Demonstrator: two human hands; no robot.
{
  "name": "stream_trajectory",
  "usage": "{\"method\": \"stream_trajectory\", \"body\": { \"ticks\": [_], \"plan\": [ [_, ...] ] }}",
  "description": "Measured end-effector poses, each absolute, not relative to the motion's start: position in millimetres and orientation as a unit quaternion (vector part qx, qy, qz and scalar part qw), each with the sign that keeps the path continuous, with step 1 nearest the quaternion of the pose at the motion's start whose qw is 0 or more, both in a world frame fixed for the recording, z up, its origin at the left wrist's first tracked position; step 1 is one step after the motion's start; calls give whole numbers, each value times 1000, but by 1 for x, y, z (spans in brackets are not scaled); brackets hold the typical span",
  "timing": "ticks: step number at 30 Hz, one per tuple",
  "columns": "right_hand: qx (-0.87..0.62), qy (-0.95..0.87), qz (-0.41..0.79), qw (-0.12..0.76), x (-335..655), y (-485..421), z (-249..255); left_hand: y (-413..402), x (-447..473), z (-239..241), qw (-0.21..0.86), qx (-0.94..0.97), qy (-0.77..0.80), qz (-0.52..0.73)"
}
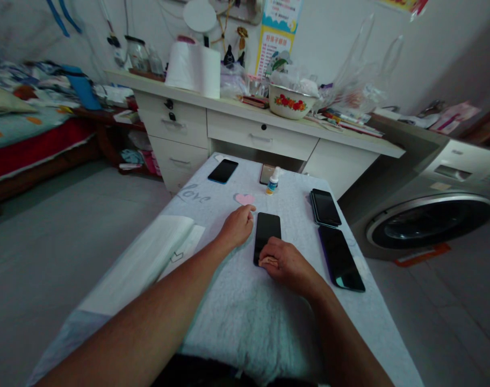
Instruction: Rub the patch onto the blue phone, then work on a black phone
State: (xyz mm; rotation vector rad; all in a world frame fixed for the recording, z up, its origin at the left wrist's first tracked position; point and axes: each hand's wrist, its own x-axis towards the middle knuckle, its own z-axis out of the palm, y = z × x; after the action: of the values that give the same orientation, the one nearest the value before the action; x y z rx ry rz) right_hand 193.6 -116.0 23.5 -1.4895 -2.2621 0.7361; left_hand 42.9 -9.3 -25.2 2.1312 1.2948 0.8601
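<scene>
A black smartphone (pixel 268 228) lies screen up in the middle of the cloth-covered table. My right hand (pixel 287 263) is closed on a small folded orange-tan cloth (pixel 270 261), which it presses against the phone's lower end. Beside the phone's upper left edge rests my left hand (pixel 239 226), its fingers curled in with nothing visible in them. Just beyond that hand is a pink heart (pixel 245 199) on the tablecloth. A small white-capped spray bottle (pixel 273 181) with a blue and yellow label stands past the phone.
Another phone (pixel 223 171) lies at the far left, and one (pixel 267 174) behind the bottle. On the right are stacked tablets (pixel 326 207) and a larger dark tablet (pixel 341 258). An open notebook (pixel 148 258) covers the left side. A desk (pixel 253 126) and washing machine (pixel 426 199) stand beyond.
</scene>
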Motion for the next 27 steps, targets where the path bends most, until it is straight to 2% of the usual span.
{"method": "stream_trajectory", "body": {
  "ticks": [13, 27],
  "plan": [
    [-497, -825, 206, 172, 178, -113, 9, -12, 44, -21, 255, 776, 484, 314],
    [-560, -796, 183, 138, 186, -110, 14, -11, 43, -21, 259, 780, 475, 314]
  ]
}}
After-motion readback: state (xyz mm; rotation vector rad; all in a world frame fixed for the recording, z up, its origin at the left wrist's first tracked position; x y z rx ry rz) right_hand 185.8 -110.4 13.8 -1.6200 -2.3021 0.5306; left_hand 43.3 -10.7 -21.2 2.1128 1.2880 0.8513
